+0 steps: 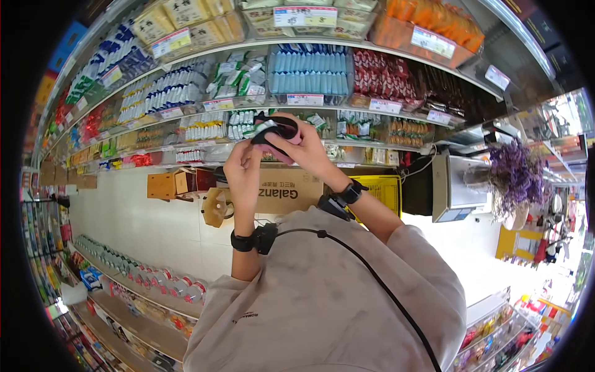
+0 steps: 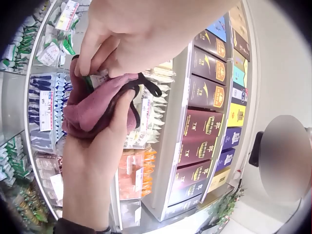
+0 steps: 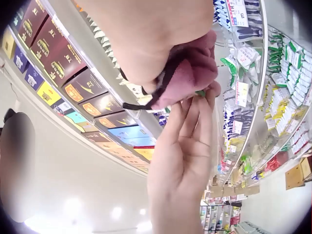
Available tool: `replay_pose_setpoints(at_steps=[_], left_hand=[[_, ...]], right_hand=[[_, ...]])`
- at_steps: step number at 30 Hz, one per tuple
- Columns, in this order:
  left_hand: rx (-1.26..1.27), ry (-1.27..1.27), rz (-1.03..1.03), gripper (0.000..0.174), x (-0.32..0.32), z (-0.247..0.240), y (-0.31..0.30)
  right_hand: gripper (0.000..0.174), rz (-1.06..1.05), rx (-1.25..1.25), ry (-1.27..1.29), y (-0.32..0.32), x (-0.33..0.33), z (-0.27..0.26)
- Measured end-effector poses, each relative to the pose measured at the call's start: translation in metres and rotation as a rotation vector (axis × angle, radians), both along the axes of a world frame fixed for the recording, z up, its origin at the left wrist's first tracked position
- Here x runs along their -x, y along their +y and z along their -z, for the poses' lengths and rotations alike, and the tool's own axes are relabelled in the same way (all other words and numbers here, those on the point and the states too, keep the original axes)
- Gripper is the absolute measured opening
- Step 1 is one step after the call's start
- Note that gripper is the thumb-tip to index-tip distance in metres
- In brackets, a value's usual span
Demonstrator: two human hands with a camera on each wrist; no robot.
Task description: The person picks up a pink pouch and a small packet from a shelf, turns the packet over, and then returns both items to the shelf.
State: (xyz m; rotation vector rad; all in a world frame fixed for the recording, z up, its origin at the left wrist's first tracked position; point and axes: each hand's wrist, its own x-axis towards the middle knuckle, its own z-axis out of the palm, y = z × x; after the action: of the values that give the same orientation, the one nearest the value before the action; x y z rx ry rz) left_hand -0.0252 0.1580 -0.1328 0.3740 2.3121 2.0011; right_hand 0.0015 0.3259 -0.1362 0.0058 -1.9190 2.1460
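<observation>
A pink cloth pouch with black trim (image 1: 282, 154) (image 2: 90, 111) (image 3: 187, 80) is held up before the lower shelves. My right hand (image 1: 310, 152) (image 2: 92, 158) (image 3: 151, 39) grips it, thumb across its side. My left hand (image 1: 243, 170) (image 2: 146, 34) (image 3: 178, 156) has bent fingertips pinching at the pouch's opening edge. A white and green packet (image 1: 263, 128) shows in the opening by those fingertips; whether they also pinch it I cannot tell. A thin black loop (image 2: 150, 87) (image 3: 136, 106) sticks out from the pouch. The packet is mostly hidden by cloth and fingers.
Shelves of bagged snacks with price tags (image 1: 305, 99) rise in front. Below stand a Galanz carton (image 1: 288, 186), a yellow basket (image 1: 381, 192) and wooden boxes (image 1: 162, 186). A counter with purple flowers (image 1: 517, 170) is at the right. Another person (image 2: 285, 161) stands beyond the boxed goods.
</observation>
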Motion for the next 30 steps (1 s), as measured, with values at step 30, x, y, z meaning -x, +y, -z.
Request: replay_pose_setpoints(at_steps=[30], left_hand=[[-0.054,-0.063,0.224,0.027,0.006,-0.009,-0.017]], right_hand=[[0.027,0.018,-0.128,0.024,-0.018,0.016,0.049]])
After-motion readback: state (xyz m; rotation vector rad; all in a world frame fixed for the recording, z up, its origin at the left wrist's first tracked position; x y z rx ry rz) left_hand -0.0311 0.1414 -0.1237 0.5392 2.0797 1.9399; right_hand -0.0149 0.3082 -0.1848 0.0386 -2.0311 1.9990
